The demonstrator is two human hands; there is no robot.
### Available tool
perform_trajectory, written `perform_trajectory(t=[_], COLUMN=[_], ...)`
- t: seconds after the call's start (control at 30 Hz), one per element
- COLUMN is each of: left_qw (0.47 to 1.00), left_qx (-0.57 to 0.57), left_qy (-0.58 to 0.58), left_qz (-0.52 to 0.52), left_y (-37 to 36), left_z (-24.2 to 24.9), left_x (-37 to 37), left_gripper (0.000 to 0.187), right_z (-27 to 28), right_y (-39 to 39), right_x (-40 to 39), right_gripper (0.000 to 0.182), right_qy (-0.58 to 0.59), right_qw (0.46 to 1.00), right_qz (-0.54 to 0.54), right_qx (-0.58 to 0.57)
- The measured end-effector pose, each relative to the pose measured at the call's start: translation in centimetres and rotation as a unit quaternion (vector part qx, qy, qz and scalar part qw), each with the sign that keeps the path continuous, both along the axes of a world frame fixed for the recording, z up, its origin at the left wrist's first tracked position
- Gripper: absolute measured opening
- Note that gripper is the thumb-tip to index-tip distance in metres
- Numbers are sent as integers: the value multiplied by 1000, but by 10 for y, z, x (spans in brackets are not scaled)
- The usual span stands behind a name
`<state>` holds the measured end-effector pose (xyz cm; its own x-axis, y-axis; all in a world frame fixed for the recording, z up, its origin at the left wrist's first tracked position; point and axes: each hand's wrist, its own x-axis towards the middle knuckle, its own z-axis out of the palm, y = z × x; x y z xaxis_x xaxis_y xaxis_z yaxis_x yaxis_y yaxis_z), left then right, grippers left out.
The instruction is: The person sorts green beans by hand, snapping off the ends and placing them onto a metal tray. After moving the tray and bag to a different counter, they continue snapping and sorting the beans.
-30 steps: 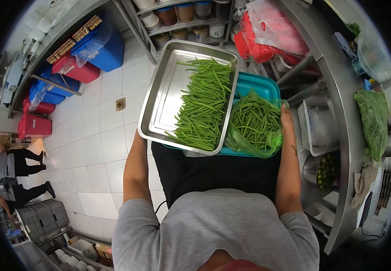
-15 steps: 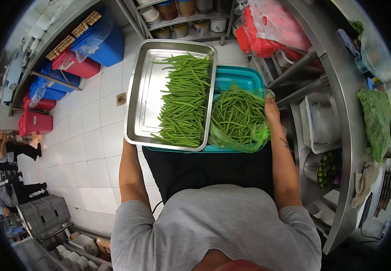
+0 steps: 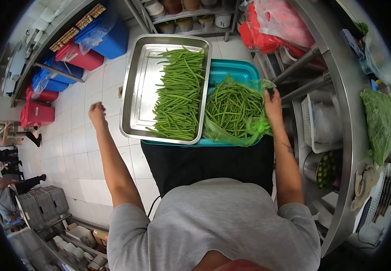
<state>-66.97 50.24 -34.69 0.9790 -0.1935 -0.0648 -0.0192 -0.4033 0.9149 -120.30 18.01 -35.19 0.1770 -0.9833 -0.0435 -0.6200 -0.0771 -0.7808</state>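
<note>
Floor (image 3: 91,149) left open; shelf legs (image 3: 295,72) right.

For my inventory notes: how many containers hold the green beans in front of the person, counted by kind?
Steel tray with loose green beans: 1
Teal plastic bin: 1
Green plastic bag of beans: 1
Total: 3
The right hand rests at the bag's edge; the left hand is off the tray, holding nothing.

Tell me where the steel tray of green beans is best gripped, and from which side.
Probably the steel tray by its raised rim on the bare left long edge, from the left: the green beans are heaped along its right half, which abuts the bean bag. The left hand hangs free nearby; the right hand is at the bag.
</note>
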Motion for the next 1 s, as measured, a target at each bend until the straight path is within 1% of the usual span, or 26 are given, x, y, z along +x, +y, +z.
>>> perform_trajectory(t=[0.03, 0.07, 0.1, 0.13, 0.17, 0.2, 0.23, 0.27, 0.3, 0.33, 0.4, 0.43, 0.5, 0.6, 0.63, 0.73, 0.77, 0.83, 0.87, 0.9, 0.93, 1.0], left_qw=[996, 992, 984, 968, 954, 905, 851, 762, 715, 688, 685, 676, 659, 654, 641, 642, 640, 637, 635, 666, 687, 721], left_qx=[-58, -58, -59, -54, -55, -10, 20, 114, 203, 191, 241, 252, 269, 298, 285, 207, 205, 238, 252, 240, 204, 131], left_qy=[-64, -83, -103, -73, -43, -23, -98, -109, -166, -218, -244, -252, -269, -303, -335, -394, -382, -379, -378, -318, -272, -174], left_qz=[-15, -74, -134, -232, -292, -425, -515, -628, -648, -665, -643, -645, -649, -625, -630, -624, -635, -628, -625, -630, -642, -658], left_y=[-15, -31, -52, -73, -95, -116, -137, -153, -168, -177, -181, -180, -183, -174, -172, -165, -164, -171, -174, -175, -176, -178], left_z=[29, 59, 82, 88, 90, 104, 66, 77, 68, 52, 40, 34, 26, 20, 19, 18, 11, -3, -9, -2, 8, 22], left_x=[-22, -55, -90, -119, -163, -212, -241, -280, -321, -351, -392, -390, -387, -360, -356, -367, -370, -380, -382, -378, -370, -345], left_gripper=[18, 18, 18, 18, 20, 24, 28, 29, 29, 32, 36, 38, 41, 45, 46, 41, 40, 40, 40, 36, 35, 33], right_z=[10, 22, 40, 46, 50, 52, 53, 52, 51, 52, 51, 52, 51, 49, 48, 39, 37, 36, 39, 47, 52, 45], right_y=[12, 26, 39, 50, 59, 65, 70, 74, 76, 77, 78, 78, 79, 84, 83, 82, 83, 80, 77, 75, 73, 67], right_x=[-1, 2, 11, 12, 12, 8, 2, -5, -12, -18, -30, -31, -34, -25, -20, -8, -4, -2, -2, -3, -5, -12], right_gripper=[45, 39, 25, 21, 18, 15, 12, 10, 10, 10, 11, 11, 12, 14, 15, 17, 18, 20, 22, 24, 26, 28], right_qy=[42, 82, 43, 71, 99, 127, 161, 196, 230, 244, 272, 287, 280, 272, 269, 232, 223, 204, 163, 123, 83, 43], right_qw=[988, 953, 944, 943, 933, 915, 911, 906, 899, 900, 900, 899, 903, 911, 913, 920, 921, 925, 944, 958, 968, 981], right_qz=[46, 90, 138, 215, 289, 359, 354, 349, 344, 336, 319, 320, 315, 300, 295, 305, 307, 305, 282, 258, 232, 179], right_qx=[-140, -277, -296, -243, -189, -133, -136, -139, -141, -134, -117, -85, -80, -75, -76, -81, -86, -97, -50, -2, 46, 59])
